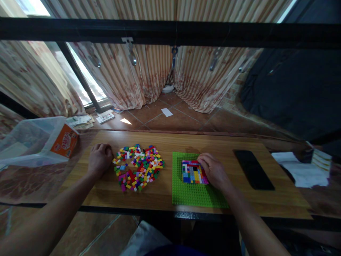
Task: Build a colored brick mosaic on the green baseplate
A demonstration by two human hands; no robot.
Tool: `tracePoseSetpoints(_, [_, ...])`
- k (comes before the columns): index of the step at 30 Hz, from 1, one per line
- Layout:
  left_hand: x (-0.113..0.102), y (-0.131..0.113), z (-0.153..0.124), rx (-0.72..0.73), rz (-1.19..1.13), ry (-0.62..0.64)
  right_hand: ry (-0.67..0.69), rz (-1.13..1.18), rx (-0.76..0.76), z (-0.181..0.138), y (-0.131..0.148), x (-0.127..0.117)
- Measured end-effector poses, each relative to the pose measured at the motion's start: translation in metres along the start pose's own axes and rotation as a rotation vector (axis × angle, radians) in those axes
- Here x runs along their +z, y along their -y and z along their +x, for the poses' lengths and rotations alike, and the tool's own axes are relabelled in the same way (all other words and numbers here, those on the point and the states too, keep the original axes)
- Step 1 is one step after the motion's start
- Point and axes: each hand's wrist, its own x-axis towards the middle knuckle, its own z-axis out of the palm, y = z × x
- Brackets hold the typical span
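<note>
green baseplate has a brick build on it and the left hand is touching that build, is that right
Wrong hand: the head view shows the right hand touching the brick build on the green baseplate, while the left hand is beside the loose bricks.

Daylight from window (34, 7), upper left | small bright patch (126, 121) on floor (149, 121) | right side dim | soft shadows on counter (157, 199) | edges stretched, slightly blurred

The right grip (214, 171) touches coloured bricks (192, 173) on a green baseplate (195, 196).
</note>
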Motion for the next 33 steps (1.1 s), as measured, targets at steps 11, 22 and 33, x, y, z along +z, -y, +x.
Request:
tracePoseSetpoints(11, [-0.002, -0.001, 0.0, 0.009, -0.011, 0.0, 0.064, 0.014, 0.023, -0.001, -0.001, -0.001])
tracePoseSetpoints(22, [-0.001, 0.0, 0.0, -0.027, -0.022, 0.001, -0.191, -0.012, 0.127, -0.01, 0.002, -0.012])
tracePoseSetpoints(33, [-0.003, -0.001, -0.001, 0.016, -0.06, -0.011, -0.195, -0.304, 0.232, -0.041, 0.025, 0.0])
